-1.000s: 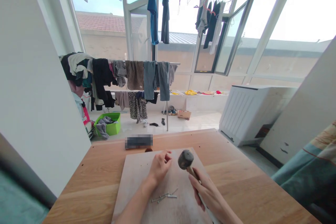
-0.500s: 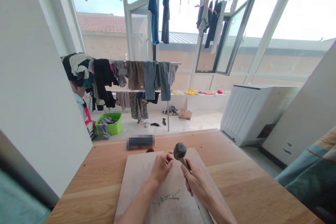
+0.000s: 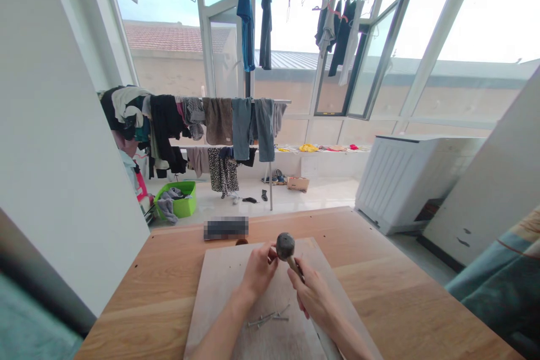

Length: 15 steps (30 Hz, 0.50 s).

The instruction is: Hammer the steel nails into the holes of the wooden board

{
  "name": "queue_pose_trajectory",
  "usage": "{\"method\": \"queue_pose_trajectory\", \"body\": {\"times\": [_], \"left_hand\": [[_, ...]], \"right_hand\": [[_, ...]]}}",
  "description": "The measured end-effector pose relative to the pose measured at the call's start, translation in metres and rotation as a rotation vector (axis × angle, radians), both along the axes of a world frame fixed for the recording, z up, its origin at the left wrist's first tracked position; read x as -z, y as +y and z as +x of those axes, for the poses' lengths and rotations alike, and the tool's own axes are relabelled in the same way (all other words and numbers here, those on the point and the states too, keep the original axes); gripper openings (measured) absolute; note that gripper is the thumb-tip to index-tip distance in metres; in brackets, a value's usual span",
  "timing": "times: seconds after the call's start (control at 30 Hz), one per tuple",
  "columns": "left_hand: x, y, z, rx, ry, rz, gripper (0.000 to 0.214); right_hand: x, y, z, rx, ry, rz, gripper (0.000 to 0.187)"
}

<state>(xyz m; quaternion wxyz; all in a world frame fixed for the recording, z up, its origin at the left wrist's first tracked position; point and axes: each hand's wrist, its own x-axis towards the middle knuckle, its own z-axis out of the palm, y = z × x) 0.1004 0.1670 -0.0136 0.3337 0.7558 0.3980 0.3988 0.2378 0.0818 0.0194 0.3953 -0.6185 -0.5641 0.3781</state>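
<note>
My right hand (image 3: 310,289) is wrapped round the light handle of a mallet (image 3: 286,246) with a dark round head. That head is raised beside the fingertips of my left hand (image 3: 260,265). The left fingers are curled into a pinch over the far part of a pale wooden board (image 3: 223,298). Whatever they pinch is hidden by the fingers and the mallet head. Several loose nails (image 3: 268,319) lie in a small heap on the board between my forearms. A few small dark spots mark the board left of my left hand.
Under the board is a wooden table (image 3: 379,281). A blurred dark block (image 3: 226,228) lies at its far edge. Beyond stand a drying rack with clothes (image 3: 219,121), a green basket (image 3: 183,199) and a white ribbed cabinet-like box (image 3: 396,180).
The mallet head has moved slightly left and down, closer to my left fingertips, with my right hand following. My left hand stays almost in place.
</note>
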Motion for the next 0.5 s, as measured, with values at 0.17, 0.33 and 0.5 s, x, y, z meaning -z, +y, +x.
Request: {"method": "queue_pose_trajectory", "body": {"times": [0.17, 0.33, 0.5], "left_hand": [[0.0020, 0.0000, -0.0001, -0.011, -0.006, 0.013, 0.025], [0.0022, 0.0009, -0.0004, 0.001, -0.004, 0.021, 0.029], [0.0003, 0.0001, -0.0009, 0.008, -0.017, 0.013, 0.029]], "right_hand": [[0.0015, 0.0010, 0.0017, 0.007, -0.022, -0.003, 0.033], [-0.0013, -0.0011, 0.0011, 0.004, -0.029, 0.002, 0.033], [0.0043, -0.0013, 0.0027, -0.006, -0.022, 0.003, 0.027]]}}
